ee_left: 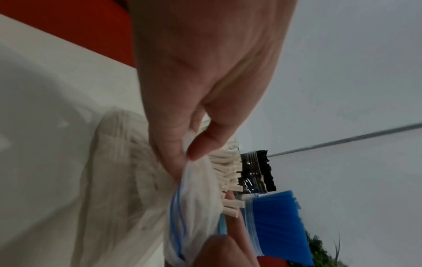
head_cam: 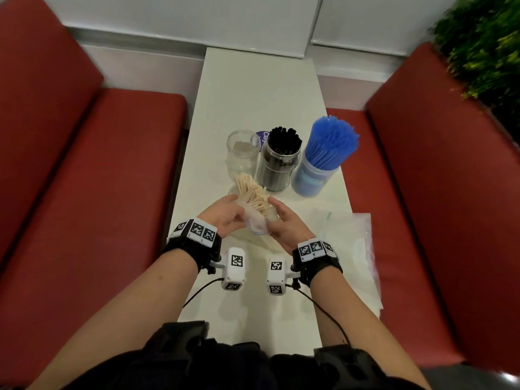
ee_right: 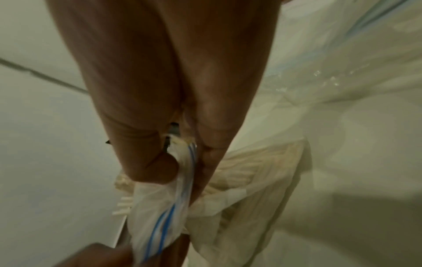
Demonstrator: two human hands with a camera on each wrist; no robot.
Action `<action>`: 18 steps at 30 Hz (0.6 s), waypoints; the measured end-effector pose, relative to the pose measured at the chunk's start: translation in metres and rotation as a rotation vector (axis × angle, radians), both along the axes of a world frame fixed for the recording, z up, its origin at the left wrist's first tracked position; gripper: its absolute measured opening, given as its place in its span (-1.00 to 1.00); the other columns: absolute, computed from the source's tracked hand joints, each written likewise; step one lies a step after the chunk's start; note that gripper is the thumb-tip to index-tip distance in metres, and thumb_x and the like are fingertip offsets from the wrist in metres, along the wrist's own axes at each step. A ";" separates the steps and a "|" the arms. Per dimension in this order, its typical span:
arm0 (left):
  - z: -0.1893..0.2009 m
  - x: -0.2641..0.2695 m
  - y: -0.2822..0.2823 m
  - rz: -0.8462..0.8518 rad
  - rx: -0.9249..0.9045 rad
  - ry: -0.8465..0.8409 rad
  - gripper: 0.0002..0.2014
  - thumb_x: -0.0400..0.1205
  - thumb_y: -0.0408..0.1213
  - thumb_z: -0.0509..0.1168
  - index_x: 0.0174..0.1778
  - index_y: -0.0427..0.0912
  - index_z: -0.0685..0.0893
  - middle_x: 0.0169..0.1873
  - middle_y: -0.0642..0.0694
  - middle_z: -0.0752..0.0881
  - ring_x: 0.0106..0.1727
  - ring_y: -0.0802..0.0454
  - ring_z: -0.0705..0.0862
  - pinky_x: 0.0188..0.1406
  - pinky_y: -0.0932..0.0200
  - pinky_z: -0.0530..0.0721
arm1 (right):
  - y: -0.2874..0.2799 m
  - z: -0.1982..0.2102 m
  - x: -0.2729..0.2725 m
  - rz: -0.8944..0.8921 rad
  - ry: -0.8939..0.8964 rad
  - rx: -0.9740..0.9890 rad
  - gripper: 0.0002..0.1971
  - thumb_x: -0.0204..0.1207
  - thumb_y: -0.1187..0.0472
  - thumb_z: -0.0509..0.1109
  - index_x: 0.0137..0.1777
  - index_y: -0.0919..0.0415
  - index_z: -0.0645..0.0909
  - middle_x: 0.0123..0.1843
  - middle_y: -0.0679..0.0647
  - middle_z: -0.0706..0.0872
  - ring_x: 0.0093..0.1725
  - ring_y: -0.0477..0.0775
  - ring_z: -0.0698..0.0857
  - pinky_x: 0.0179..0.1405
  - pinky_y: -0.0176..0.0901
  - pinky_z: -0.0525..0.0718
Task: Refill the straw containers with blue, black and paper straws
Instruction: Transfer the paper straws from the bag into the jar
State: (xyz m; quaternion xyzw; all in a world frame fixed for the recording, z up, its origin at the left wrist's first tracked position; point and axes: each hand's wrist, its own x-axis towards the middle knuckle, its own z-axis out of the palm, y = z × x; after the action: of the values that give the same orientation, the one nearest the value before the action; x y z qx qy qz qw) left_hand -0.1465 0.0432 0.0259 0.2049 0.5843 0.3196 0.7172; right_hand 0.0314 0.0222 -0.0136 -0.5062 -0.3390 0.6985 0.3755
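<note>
On the white table [head_cam: 253,88] stand three containers: an empty glass jar [head_cam: 242,153] at left, a jar of black straws [head_cam: 280,161], a tub of blue straws [head_cam: 323,161]. Nearer, the left hand [head_cam: 225,215] and right hand [head_cam: 284,223] each pinch, fingers clamped, one zip bag [head_cam: 257,226] with paper straws [head_cam: 251,192] fanning out.

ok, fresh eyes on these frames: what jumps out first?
Probably the fan of blue straws bursting from the container at the table's right edge, beside the jar of black straws. Next, at the near centre, the left hand and right hand pinch a zip bag with paper straws poking out. The clear jar on the left holds no straws.
</note>
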 end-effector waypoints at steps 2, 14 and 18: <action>0.001 0.000 -0.005 0.042 -0.065 -0.098 -0.51 0.66 -0.56 0.22 0.54 -0.26 0.44 0.27 -0.38 0.64 0.19 -0.26 0.71 0.01 -0.15 0.79 | -0.001 -0.004 0.003 0.082 -0.039 0.014 -0.10 0.40 0.74 0.35 0.69 0.08 0.32 0.49 0.22 0.63 0.37 0.23 0.70 0.44 0.28 0.60; -0.037 0.000 -0.040 -0.005 0.068 0.225 -0.26 0.52 -0.73 0.21 0.57 -0.01 0.40 -0.18 -0.28 0.56 -0.20 -0.11 0.59 -0.06 -0.09 0.75 | -0.002 -0.012 -0.007 0.232 -0.521 0.194 -0.02 0.29 0.67 0.39 0.73 0.14 0.24 0.57 0.12 0.51 0.48 0.04 0.53 0.40 -0.22 0.51; -0.029 -0.019 -0.041 -0.136 0.141 0.241 -0.53 0.41 -0.44 0.44 0.22 -0.04 0.60 0.21 -0.21 0.60 0.19 -0.12 0.66 0.14 -0.14 0.77 | -0.002 -0.021 -0.002 0.256 -0.581 0.229 -0.11 0.33 0.59 0.38 0.68 0.06 0.36 0.55 0.12 0.54 0.48 0.07 0.54 0.50 -0.03 0.51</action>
State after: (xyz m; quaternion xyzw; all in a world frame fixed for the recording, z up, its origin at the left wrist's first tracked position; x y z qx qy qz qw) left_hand -0.1652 0.0024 -0.0029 0.3306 0.6270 0.2836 0.6459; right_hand 0.0292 0.0204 -0.0350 -0.5920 -0.5689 0.5240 0.2266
